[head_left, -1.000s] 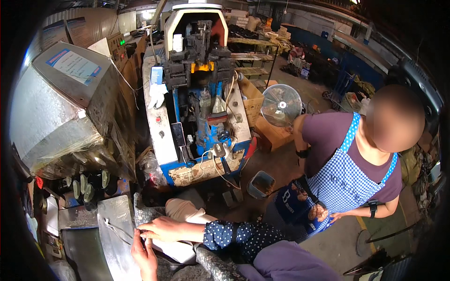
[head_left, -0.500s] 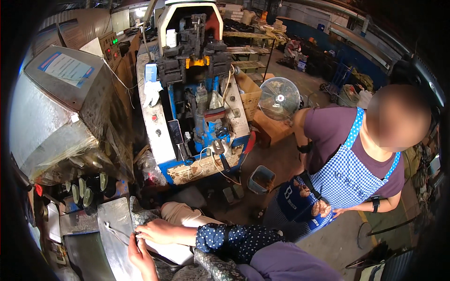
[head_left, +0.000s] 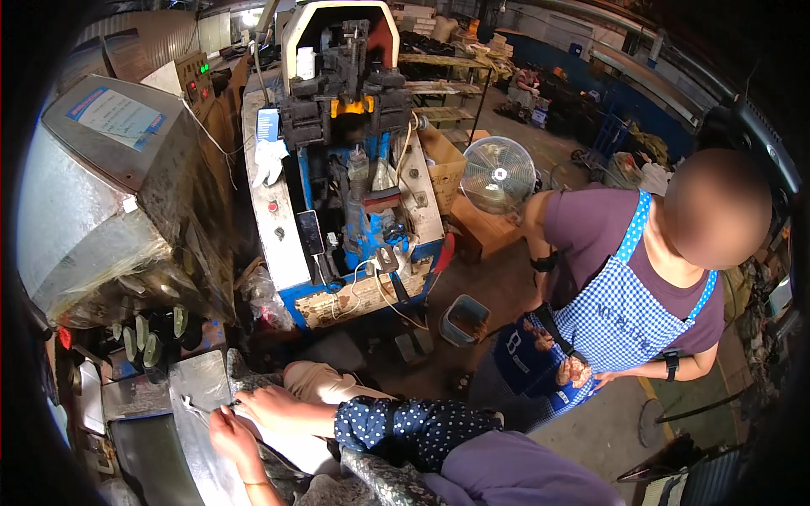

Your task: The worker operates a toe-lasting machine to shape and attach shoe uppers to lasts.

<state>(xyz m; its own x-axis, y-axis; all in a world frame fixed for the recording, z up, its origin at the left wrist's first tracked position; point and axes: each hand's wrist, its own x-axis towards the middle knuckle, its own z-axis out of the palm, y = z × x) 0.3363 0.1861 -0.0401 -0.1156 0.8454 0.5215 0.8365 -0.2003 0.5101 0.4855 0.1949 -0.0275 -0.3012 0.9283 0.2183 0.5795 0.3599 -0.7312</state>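
Note:
My left hand [head_left: 234, 438] reaches up from the lower edge, its fingers closed in a pinch on a thin pale cord [head_left: 201, 411]. The cord's light, forked end [head_left: 189, 403] lies over a grey metal tabletop [head_left: 199, 377]. Just to the right, my right hand [head_left: 274, 410] comes in from the right in a dark polka-dot sleeve [head_left: 405, 426]. Its fingers are bent together close to the left fingertips; what they hold is too small to make out. A dark speckled cloth [head_left: 245, 375] lies beyond my hands.
A press machine [head_left: 354, 211] stands ahead, with a phone [head_left: 310, 232] on its front. Dark shoe-shaped pieces [head_left: 152, 350] sit under a metal hood [head_left: 93, 185] at left. At right stands a person in a checked apron [head_left: 599, 312], near a fan [head_left: 499, 173] and a bin [head_left: 465, 320].
Both hands have shifted slightly left, and the left hand has risen further into view. The whole scene has moved a little left with my head. The person at right stands much as before.

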